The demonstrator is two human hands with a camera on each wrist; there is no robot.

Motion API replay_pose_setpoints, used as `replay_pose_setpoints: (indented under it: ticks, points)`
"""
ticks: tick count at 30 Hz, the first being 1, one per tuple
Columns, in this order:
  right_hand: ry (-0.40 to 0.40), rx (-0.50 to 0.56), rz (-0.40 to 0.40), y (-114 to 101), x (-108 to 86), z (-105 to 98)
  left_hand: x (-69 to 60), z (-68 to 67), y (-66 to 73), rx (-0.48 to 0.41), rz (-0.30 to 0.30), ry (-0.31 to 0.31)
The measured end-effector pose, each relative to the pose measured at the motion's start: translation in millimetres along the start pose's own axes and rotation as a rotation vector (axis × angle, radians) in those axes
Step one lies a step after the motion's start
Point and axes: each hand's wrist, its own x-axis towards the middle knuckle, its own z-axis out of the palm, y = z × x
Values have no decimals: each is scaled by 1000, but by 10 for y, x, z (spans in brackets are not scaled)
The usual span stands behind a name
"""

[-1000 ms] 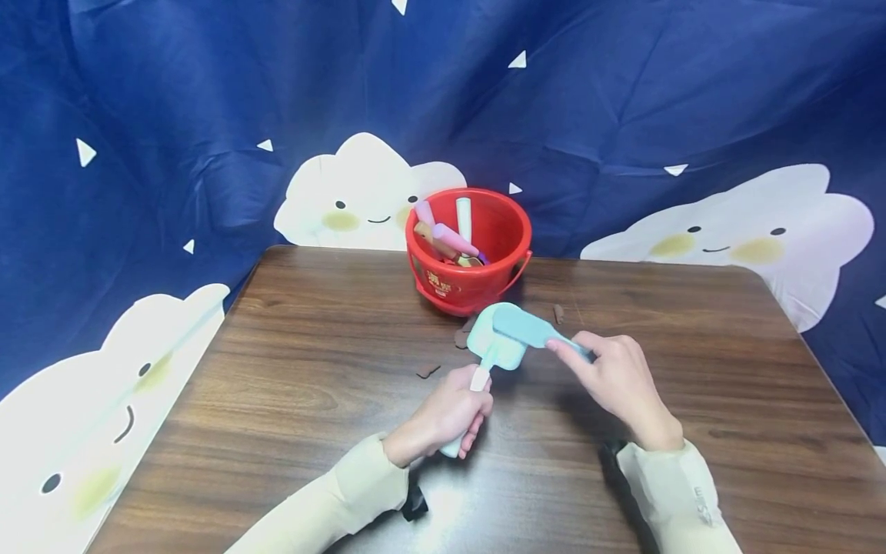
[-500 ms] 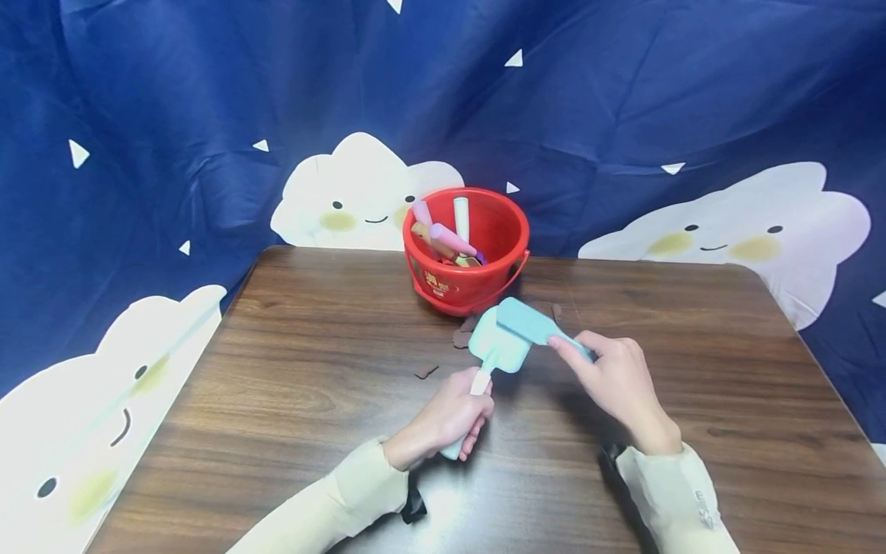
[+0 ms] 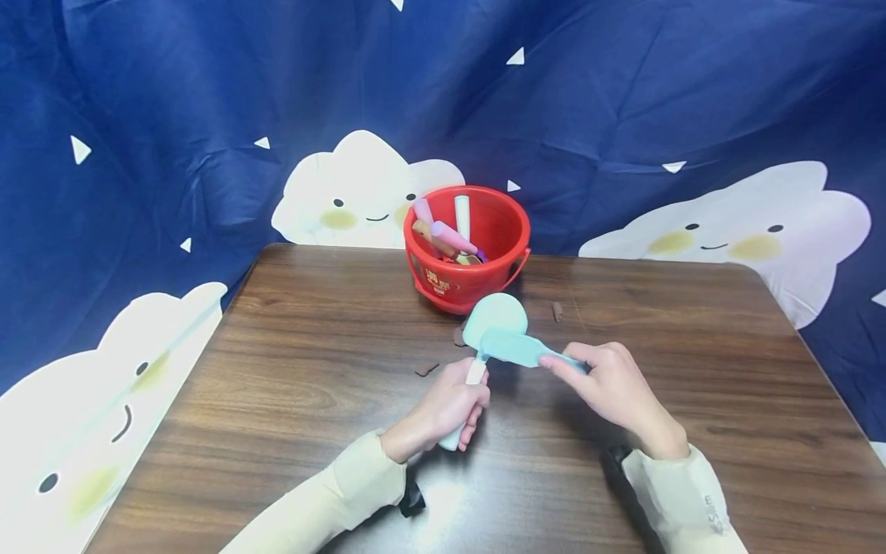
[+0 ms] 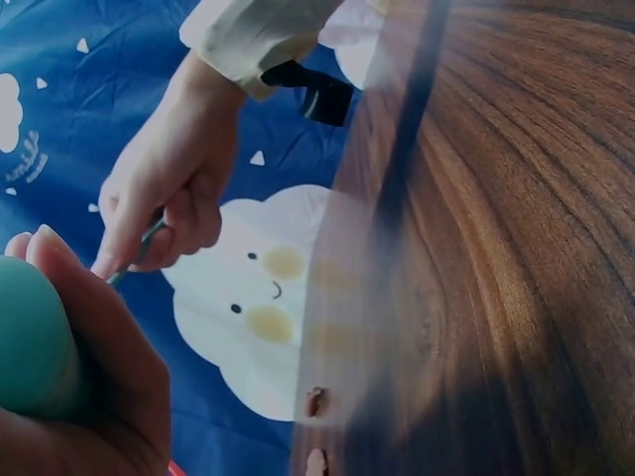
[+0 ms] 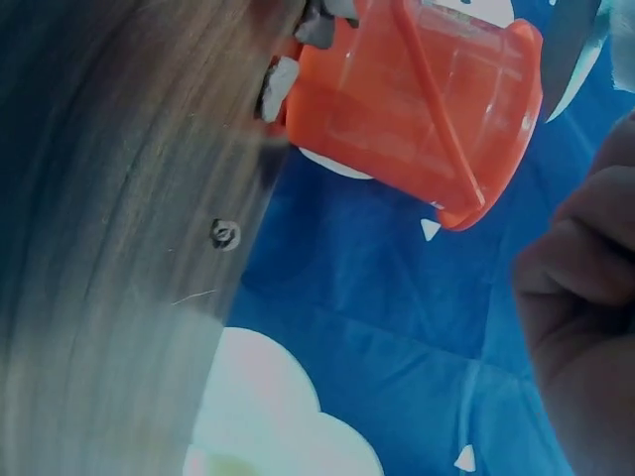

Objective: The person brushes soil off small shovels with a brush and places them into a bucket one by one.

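Observation:
My left hand [image 3: 446, 404] grips the handle of a pale turquoise shovel-like tool [image 3: 500, 309] with a broad rounded head and a white neck. In the left wrist view its thick rounded handle end [image 4: 35, 342] shows within the curled fingers. My right hand [image 3: 616, 385] pinches the slim handle of a light-blue flat spatula [image 3: 514, 348] between thumb and fingers. The spatula's blade lies across the lower part of the shovel head in the head view; whether they touch is unclear. Both tools are held above the table, in front of the red bucket [image 3: 467, 285].
Upright at the table's back, the bucket contains several pink, white and brown handles. Small brown scraps lie on the wooden table [image 3: 311, 331]: a curled one [image 3: 557, 311] to the right, a thin one [image 3: 427, 370] to the left. A blue cloud-print curtain [image 3: 554, 100] hangs behind.
The spatula has slid from the upper part of the shovel head down toward its neck. The shovel head has tipped and looks rounder, and the right hand has lowered slightly.

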Motion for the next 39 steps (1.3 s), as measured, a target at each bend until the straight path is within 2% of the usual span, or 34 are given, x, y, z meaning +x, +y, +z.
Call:
replay_pose_setpoints:
  ticks: [3, 7, 14, 18, 25, 28, 32, 39]
  points:
    - [39, -4, 82, 64, 14, 4, -12, -6, 7, 10, 5, -4]
    - [103, -62, 179, 124, 44, -1, -28, 0, 8, 33, 4, -11]
    - [149, -115, 245, 82, 89, -8, -41, 23, -6, 122, 6, 10]
    - [111, -135, 213, -64, 104, -16, -40, 33, -10, 178, 8, 18]
    - [-8, -194, 24, -363, 106, 24, -34, 62, -14, 245, 10, 27]
    - [-26, -217, -1, -416, 112, 37, -43, 73, -8, 284, 10, 38]
    - [-24, -222, 63, -410, 132, 16, -59, 79, 6, 309, 14, 45]
    - [21, -208, 265, -273, 136, -76, -105, 83, 19, 287, 9, 38]
